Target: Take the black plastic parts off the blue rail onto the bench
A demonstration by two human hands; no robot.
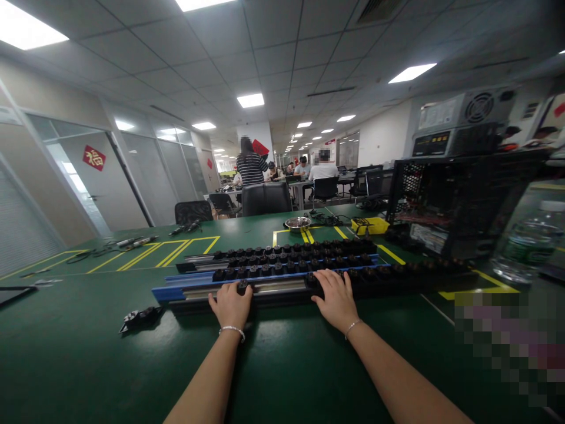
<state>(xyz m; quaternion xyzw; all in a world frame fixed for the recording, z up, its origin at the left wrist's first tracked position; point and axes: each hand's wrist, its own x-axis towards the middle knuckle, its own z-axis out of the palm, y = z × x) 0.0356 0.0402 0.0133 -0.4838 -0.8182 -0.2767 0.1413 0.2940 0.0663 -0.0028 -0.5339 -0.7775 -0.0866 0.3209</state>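
Several long rails lie side by side across the green table, lined with small black socket-like modules [265, 270]. My left hand [232, 303] is on the front rail's left part, with thumb and fingers closed around a black module [242, 286]. Farther right on that rail, my right hand [339, 299] has its thumb and fingers around another black module [311, 281]; its fingers partly cover the modules there. Between the hands runs a bare silvery stretch of the front rail [278, 287]. Behind it is a rail with a blue edge [170, 281].
A small black part [140, 318] lies left of the rails. Behind them are a metal bowl [298, 223], a yellow tray [371, 225] and cables. An open computer case [459, 200] and a water bottle [529, 244] stand right. People sit and stand farther back.
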